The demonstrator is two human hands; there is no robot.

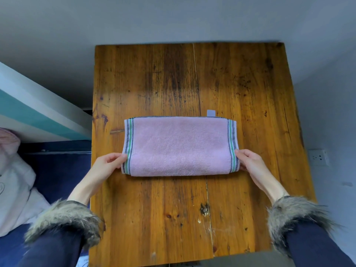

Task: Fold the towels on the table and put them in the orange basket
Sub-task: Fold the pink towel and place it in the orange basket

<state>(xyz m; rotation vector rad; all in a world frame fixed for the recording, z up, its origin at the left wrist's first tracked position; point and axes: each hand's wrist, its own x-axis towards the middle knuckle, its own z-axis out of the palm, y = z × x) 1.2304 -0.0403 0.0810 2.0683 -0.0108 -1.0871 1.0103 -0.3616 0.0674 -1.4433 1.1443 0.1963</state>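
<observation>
I see the folded pink terry towel (179, 146) with striped ends lying mid-bench (240, 83) (worn wood); my left hand (107, 166) and right hand (250, 162) each pinch a near corner.

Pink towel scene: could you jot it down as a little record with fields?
towel: pink towel, folded into a long band, striped ends, flat on wooden table
left hand: pinches the towel's left end
right hand: pinches the towel's right end
label: small tag sticks out at far edge
orange basket: not in view
</observation>
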